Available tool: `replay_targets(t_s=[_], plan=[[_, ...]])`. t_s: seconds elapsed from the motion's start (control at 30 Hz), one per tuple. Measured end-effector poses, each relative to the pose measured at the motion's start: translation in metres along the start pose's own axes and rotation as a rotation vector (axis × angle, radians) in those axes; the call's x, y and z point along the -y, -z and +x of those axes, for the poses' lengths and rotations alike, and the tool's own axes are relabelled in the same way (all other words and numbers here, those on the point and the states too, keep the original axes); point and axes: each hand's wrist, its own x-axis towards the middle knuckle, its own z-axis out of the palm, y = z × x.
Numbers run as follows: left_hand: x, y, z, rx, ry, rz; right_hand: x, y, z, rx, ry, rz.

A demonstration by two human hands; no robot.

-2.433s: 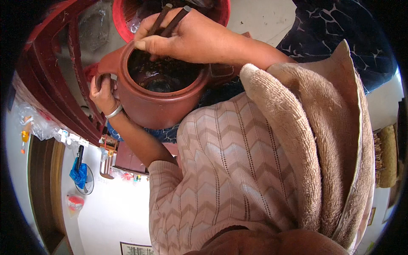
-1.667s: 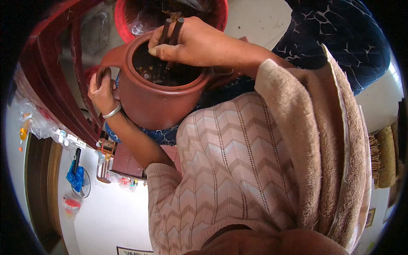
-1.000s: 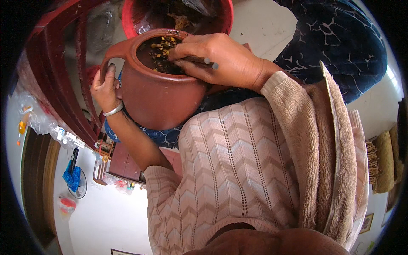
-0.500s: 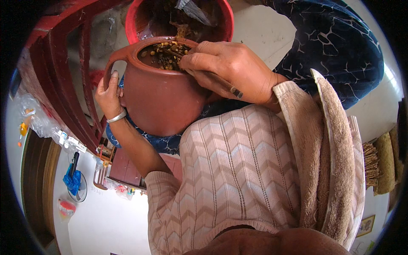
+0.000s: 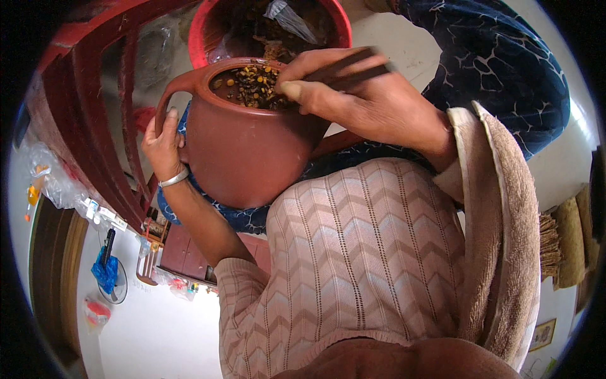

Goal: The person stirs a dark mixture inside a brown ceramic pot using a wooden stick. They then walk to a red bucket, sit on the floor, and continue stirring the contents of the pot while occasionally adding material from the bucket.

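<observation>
A reddish-brown clay pot (image 5: 243, 151) with a side handle rests tilted on my lap. My left hand (image 5: 163, 148) is closed around the lower part of its handle, thumb upward. Wet dark bits and yellow slices (image 5: 257, 83) lie inside its wide mouth. At the right rim of the pot, my right hand (image 5: 385, 107) grips a pair of dark brown chopsticks (image 5: 356, 71), whose upper ends are smeared by motion. The chopsticks' lower tips are hidden behind my fingers at the mouth.
A red bucket (image 5: 197, 35) just beyond the pot holds dark wet scraps and a clear plastic bag (image 5: 290, 20). Red wooden chair slats (image 5: 85, 120) stand at the left. A beige towel (image 5: 499, 208) hangs by my right arm.
My right hand has shifted right and turned, so the chopsticks' upper ends now point up and right instead of down and right. My left hand keeps its grip on the handle.
</observation>
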Motion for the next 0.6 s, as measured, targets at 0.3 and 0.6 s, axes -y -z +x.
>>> replay_targets(t_s=[0.3, 0.6], plan=[[0.003, 0.002, 0.005, 0.023, 0.003, -0.008, -0.043, -0.012, 0.018, 0.066, 0.107, -0.272], [-0.002, 0.000, 0.007, 0.032, 0.016, 0.034, -0.014, -0.007, 0.003, 0.036, 0.302, -0.376]])
